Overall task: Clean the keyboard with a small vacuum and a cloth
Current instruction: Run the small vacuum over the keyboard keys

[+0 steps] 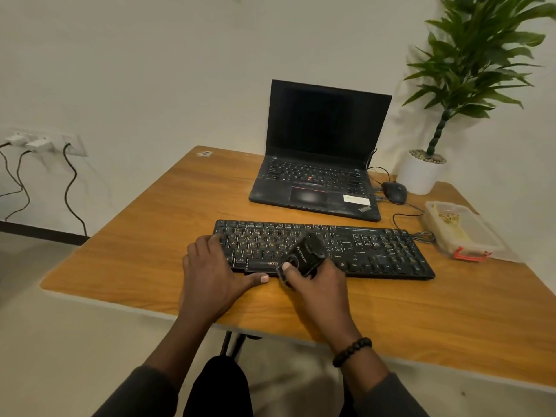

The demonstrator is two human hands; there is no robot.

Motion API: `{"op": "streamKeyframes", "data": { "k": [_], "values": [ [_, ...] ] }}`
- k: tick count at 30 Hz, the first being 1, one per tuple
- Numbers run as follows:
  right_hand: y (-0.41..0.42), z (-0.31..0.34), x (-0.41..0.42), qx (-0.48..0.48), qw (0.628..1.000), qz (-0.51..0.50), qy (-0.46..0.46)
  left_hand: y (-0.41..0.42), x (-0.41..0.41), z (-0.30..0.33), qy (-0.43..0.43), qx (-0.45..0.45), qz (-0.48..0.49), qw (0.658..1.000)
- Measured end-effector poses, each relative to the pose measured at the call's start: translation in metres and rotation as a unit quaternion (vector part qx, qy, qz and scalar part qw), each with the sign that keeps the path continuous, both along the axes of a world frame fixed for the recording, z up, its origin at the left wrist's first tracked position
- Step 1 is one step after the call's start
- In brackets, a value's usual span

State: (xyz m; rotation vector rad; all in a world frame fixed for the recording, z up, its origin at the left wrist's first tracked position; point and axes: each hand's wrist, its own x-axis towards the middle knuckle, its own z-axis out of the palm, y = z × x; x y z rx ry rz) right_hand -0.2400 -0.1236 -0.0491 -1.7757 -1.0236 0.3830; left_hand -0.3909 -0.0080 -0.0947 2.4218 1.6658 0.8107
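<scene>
Right hand clasped the vacuum, nozzle on the keyboard (long axis crosswise); uncleaned keys lay rightward. Left hand, fingers spread, steadied its end.

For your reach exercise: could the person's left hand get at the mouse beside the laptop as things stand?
Probably not easily: the left hand steadies the keyboard, and the mouse lies far right, beyond the right hand holding the vacuum.

An open laptop is set near the far edge of the wooden table. A mouse, potted plant and plastic box are ranged along its right edge.
</scene>
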Motion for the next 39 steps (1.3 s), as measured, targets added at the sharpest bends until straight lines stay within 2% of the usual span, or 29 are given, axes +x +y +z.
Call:
{"op": "streamKeyframes", "data": {
  "k": [1,5,8,11,15,20,25,28,31,39],
  "values": [
    [0.0,0.001,0.0,0.008,1.0,-0.003,0.006,0.0,0.0,0.0,-0.002,-0.001,0.0,1.0],
    [-0.003,-0.002,0.005,0.077,0.989,-0.122,0.03,-0.001,0.0,0.001,-0.011,-0.002,0.005,1.0],
    [-0.001,-0.007,-0.004,0.032,0.996,-0.081,-0.02,0.0,0.001,0.001,-0.012,-0.003,0.005,1.0],
    [0.007,0.001,-0.001,-0.025,0.999,-0.041,0.001,0.0,-0.001,0.0,-0.011,-0.003,0.002,1.0],
    [0.005,0.007,0.012,-0.003,0.994,-0.109,0.004,0.003,-0.008,0.001,-0.064,-0.037,-0.019,0.997],
    [0.012,-0.006,-0.02,0.011,0.996,-0.084,-0.031,0.009,-0.014,0.0,-0.11,-0.052,-0.046,0.992],
    [0.026,0.006,-0.033,-0.029,1.0,0.001,-0.003,0.009,-0.013,-0.001,-0.117,-0.043,-0.042,0.991],
    [0.016,0.008,-0.013,-0.014,0.998,-0.067,0.015,0.008,-0.013,-0.002,-0.123,-0.037,-0.044,0.991],
    [0.011,0.0,-0.004,-0.029,0.993,-0.11,-0.038,0.009,-0.011,-0.003,-0.116,-0.036,-0.043,0.992],
    [0.039,-0.004,-0.042,-0.027,0.997,-0.052,-0.051,0.007,-0.01,0.0,-0.131,-0.042,-0.047,0.989]
  ]
}}
